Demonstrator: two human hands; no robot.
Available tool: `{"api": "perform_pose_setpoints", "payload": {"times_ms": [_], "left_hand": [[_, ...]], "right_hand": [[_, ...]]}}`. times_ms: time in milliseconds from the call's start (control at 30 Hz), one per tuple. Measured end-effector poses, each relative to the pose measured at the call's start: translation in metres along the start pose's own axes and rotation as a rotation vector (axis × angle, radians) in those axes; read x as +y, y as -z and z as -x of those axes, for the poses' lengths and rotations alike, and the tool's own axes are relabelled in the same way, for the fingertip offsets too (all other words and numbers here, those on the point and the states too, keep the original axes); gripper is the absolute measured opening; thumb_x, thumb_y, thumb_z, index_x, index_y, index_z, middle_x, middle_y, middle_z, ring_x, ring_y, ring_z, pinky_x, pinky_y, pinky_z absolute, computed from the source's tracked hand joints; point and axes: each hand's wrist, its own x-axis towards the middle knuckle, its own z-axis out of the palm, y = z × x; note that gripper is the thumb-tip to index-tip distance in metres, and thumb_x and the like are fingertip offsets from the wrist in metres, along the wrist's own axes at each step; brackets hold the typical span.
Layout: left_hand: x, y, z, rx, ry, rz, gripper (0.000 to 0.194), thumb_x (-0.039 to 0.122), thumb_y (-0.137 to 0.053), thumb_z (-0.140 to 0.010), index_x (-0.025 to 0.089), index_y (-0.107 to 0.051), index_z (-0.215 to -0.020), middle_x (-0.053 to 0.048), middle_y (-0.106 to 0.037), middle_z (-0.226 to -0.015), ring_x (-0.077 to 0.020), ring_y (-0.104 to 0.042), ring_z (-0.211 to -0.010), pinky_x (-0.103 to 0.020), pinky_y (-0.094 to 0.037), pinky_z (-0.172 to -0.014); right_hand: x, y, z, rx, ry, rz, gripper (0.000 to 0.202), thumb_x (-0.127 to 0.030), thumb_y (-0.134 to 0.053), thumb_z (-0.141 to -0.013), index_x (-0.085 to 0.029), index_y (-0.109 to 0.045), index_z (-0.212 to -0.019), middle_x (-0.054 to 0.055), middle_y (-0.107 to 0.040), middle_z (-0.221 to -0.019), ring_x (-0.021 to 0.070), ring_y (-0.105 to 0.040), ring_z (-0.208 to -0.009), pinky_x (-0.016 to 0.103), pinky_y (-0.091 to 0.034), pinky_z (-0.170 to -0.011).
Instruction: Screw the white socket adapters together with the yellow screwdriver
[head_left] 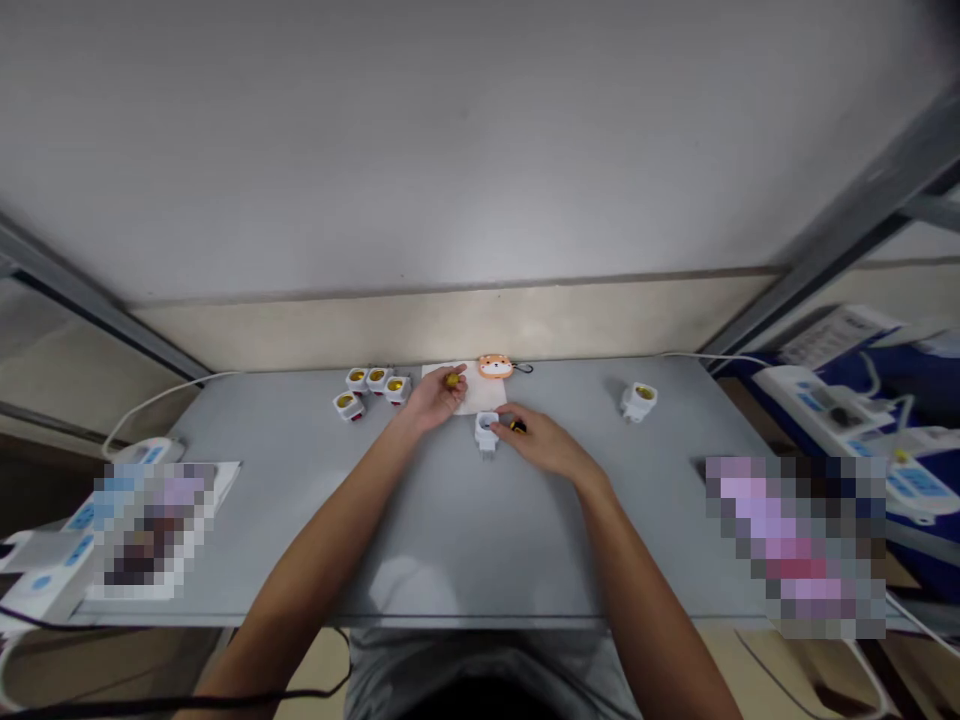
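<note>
My left hand (438, 398), palm turned up, pinches a small brass-coloured piece (452, 380) between its fingertips. My right hand (541, 438) has its fingers on the side of a white plug-in lamp socket (487, 430), whose prongs point toward me. A small black-and-yellow object (517, 427) shows within my right hand; its kind is mostly hidden. Just beyond both hands lies a pale sheet (480, 395), with an orange animal-face case (495, 367) and a dark loop at its far edge.
Several white sockets with gold-coloured linings (377, 379) are grouped left of my left hand. Another white socket (640, 400) lies to the right on the grey table (495, 540). Power strips (855, 440) flank the table, with cables; a wall stands behind.
</note>
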Motion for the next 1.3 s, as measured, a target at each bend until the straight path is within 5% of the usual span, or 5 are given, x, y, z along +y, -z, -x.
{"api": "perform_pose_setpoints", "payload": {"times_ms": [233,533,700,900,1300], "left_hand": [[0.007,0.014,0.007,0.016,0.098,0.131,0.022,0.007,-0.041,-0.099,0.007,-0.064,-0.1,-0.004,-0.056,-0.068,-0.0083,-0.053,-0.054,-0.015,-0.045,-0.047],[0.026,0.022,0.017,0.026,-0.05,0.001,0.028,0.001,-0.036,-0.093,0.008,-0.062,-0.1,-0.01,-0.063,-0.086,-0.0053,-0.046,-0.052,-0.013,-0.04,-0.046],[0.019,0.021,0.02,0.042,-0.233,-0.345,0.017,0.013,-0.045,-0.091,0.015,-0.056,-0.105,-0.004,-0.058,-0.082,-0.0075,-0.046,-0.055,-0.016,-0.039,-0.049],[-0.012,0.003,0.013,0.01,-0.436,-0.991,0.037,0.014,-0.057,-0.083,0.023,-0.049,-0.118,-0.001,-0.052,-0.104,-0.0087,-0.046,-0.059,-0.024,-0.041,-0.061],[-0.007,-0.015,-0.003,-0.162,-0.406,-1.756,0.039,0.017,-0.059,-0.087,0.022,-0.042,-0.121,-0.012,-0.059,-0.122,-0.016,-0.061,-0.064,-0.029,-0.04,-0.058]], "right_hand": [[0.003,0.002,0.001,-0.006,0.021,0.006,0.042,-0.059,-0.054,-0.098,-0.029,-0.069,-0.123,0.002,-0.076,-0.102,0.0216,-0.068,-0.086,0.031,-0.047,-0.073],[0.007,0.002,0.0,-0.028,0.036,-0.021,0.04,-0.058,-0.052,-0.099,-0.03,-0.068,-0.124,0.002,-0.077,-0.109,0.0223,-0.069,-0.093,0.032,-0.047,-0.076],[0.004,0.004,0.003,-0.037,0.039,-0.025,0.037,-0.056,-0.052,-0.1,-0.031,-0.068,-0.123,0.001,-0.076,-0.113,0.0235,-0.069,-0.097,0.033,-0.047,-0.08],[-0.004,0.006,0.006,-0.034,0.018,-0.004,0.04,-0.056,-0.051,-0.1,-0.028,-0.068,-0.122,0.003,-0.076,-0.11,0.0229,-0.068,-0.091,0.033,-0.047,-0.077],[-0.001,0.004,0.005,-0.03,-0.011,0.007,0.048,-0.064,-0.048,-0.1,-0.029,-0.068,-0.125,0.002,-0.075,-0.099,0.0207,-0.066,-0.082,0.031,-0.046,-0.07]]}}
